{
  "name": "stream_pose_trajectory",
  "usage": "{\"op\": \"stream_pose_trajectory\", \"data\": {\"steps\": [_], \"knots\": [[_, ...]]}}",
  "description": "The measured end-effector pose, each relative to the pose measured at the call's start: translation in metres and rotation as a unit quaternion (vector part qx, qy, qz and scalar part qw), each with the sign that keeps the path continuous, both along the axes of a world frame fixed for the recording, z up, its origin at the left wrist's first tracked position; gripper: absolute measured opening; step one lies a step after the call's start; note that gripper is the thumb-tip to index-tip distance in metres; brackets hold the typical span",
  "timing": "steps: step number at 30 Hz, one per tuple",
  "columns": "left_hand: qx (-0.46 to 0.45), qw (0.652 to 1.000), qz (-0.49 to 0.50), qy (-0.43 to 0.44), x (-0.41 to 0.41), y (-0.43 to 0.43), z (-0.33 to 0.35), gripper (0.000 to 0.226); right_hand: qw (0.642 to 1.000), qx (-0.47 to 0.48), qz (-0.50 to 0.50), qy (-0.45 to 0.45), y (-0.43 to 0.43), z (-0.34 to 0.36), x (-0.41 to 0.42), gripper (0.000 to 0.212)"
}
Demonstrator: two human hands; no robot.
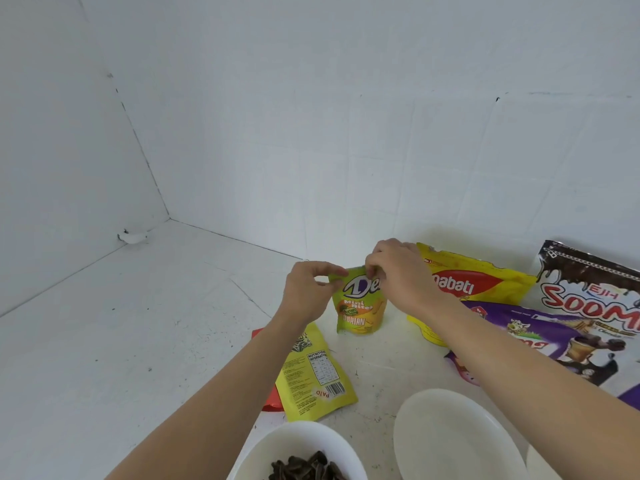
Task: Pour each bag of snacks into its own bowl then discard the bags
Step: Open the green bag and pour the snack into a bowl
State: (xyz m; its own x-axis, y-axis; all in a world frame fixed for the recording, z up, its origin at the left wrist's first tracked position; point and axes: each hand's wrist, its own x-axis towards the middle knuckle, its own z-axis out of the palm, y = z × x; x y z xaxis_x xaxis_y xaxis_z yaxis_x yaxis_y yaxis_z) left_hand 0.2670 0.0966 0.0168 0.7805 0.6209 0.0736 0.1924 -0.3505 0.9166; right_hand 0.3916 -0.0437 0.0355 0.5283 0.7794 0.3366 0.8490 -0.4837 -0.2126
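My left hand (pixel 306 289) and right hand (pixel 401 275) pinch the top of the little green bag (pixel 360 306), upright mid-counter. At 3 o'clock lie three more bags. At 6 o'clock sit a seed bowl (pixel 298 452) and an empty bowl (pixel 457 441).

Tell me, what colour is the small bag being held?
Lime green with orange, the durian snack bag, seen from the head camera.
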Motion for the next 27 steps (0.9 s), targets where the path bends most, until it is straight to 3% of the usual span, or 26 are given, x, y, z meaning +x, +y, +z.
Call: {"op": "stream_pose_trajectory", "data": {"steps": [7,13,19,27], "knots": [[0.014,0.994,0.021,-0.106,-0.044,0.014,0.054,0.024,0.984,0.172,0.046,0.006,0.014,0.039,-0.036,0.029],[0.039,0.989,0.048,-0.134,-0.127,0.037,0.097,0.017,0.945,0.242,0.141,0.169,0.036,0.077,-0.098,0.026],[0.033,0.988,0.115,-0.102,-0.221,0.055,0.086,0.011,0.912,0.229,0.187,0.285,0.066,0.070,-0.169,0.016],[0.014,0.982,0.181,-0.057,-0.308,0.050,0.037,0.014,0.904,0.157,0.245,0.314,0.083,0.026,-0.239,0.012]]}}
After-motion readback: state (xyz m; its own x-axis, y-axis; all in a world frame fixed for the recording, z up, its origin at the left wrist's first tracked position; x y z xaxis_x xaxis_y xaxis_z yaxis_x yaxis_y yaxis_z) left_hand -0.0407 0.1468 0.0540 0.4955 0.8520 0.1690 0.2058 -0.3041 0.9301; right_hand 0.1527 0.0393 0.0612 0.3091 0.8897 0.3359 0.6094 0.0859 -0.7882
